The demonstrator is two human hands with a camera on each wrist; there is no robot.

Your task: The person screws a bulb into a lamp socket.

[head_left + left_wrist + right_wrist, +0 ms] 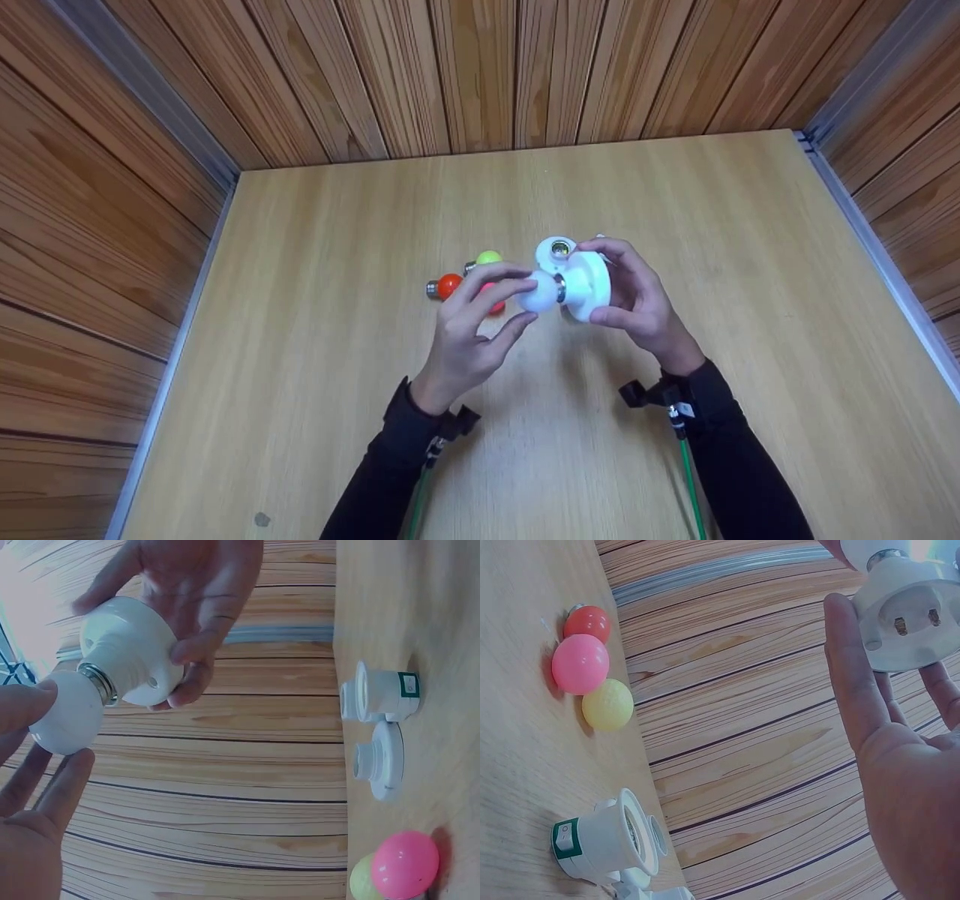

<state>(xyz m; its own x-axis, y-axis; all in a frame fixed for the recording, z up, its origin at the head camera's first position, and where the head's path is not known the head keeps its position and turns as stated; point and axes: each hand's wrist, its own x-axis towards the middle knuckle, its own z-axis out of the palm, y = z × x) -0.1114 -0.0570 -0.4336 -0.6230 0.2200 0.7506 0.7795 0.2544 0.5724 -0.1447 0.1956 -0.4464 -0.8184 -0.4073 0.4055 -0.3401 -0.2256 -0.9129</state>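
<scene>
The left hand (pixel 466 343) pinches a white globe bulb (pixel 535 293), its metal screw base at the mouth of a white lamp holder (pixel 591 286) that the right hand (pixel 646 313) grips by its round base, both held above the bench (pixel 300 375). Beyond, a red bulb (pixel 589 623), pink bulb (pixel 580 666) and yellow bulb (pixel 608 705) lie near other white sockets (pixel 600 840).
</scene>
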